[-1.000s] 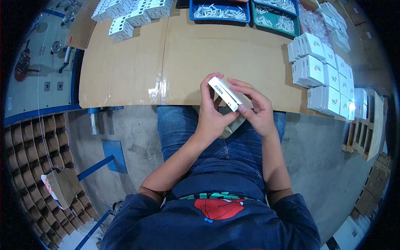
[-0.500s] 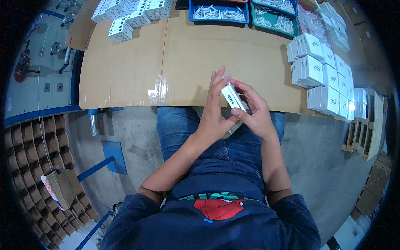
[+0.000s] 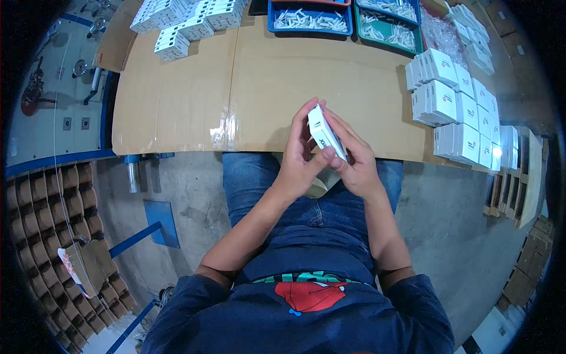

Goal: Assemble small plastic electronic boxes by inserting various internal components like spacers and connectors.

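Both my hands hold a slim white rectangular case [image 3: 321,127] over the front edge of the table, tilted with its far end up. Dark print and a small dark mark show on its upward narrow side. My left hand [image 3: 299,158] is closed along its left side, thumb near the lower end. My right hand [image 3: 358,163] grips the right side, fingers stretched along it and thumb at the lower end. Palms and fingers hide parts of the case. Its exact kind cannot be told.
Cardboard covers the table [image 3: 177,88]. White blocks with dark slots [image 3: 172,44] stand at the far left. Blue trays [image 3: 311,30] and a green tray [image 3: 389,36] hold small white pieces at the back. Stacked white cases [image 3: 454,109] line the right edge, near a wooden pallet [image 3: 529,177].
The case has turned in my hands, so its marked end faces up and less print shows. My left fingers have shifted to its left side, and my right fingers have straightened.
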Available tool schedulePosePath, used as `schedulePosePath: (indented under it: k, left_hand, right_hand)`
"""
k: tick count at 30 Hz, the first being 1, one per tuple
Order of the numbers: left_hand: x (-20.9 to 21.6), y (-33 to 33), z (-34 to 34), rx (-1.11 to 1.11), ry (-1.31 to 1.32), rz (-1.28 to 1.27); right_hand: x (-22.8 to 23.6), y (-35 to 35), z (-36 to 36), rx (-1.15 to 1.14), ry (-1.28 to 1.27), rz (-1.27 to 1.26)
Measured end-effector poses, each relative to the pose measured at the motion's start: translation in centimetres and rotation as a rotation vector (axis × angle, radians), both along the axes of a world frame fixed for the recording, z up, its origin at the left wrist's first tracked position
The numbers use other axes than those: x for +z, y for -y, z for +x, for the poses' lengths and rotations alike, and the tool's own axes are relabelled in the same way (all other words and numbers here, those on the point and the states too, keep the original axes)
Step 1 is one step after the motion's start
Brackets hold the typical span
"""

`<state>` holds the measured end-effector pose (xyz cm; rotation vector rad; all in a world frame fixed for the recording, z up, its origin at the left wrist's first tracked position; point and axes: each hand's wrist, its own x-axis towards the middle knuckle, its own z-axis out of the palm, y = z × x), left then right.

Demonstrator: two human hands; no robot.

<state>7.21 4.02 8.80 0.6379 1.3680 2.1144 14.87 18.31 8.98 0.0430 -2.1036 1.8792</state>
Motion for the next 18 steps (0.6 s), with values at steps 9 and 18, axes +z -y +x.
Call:
schedulePosePath:
  k: [9,18]
  left_hand:
    - [-0.2,-0.1,0.3,0.067,-0.016,-0.047]
    - [-0.7,-0.3,0.7,0.121,0.006,-0.043]
  right_hand:
    - [0.4,0.2,0.3,-0.010,0.021,0.144]
    - [0.4,0.7,0.3,-0.057,0.048,0.148]
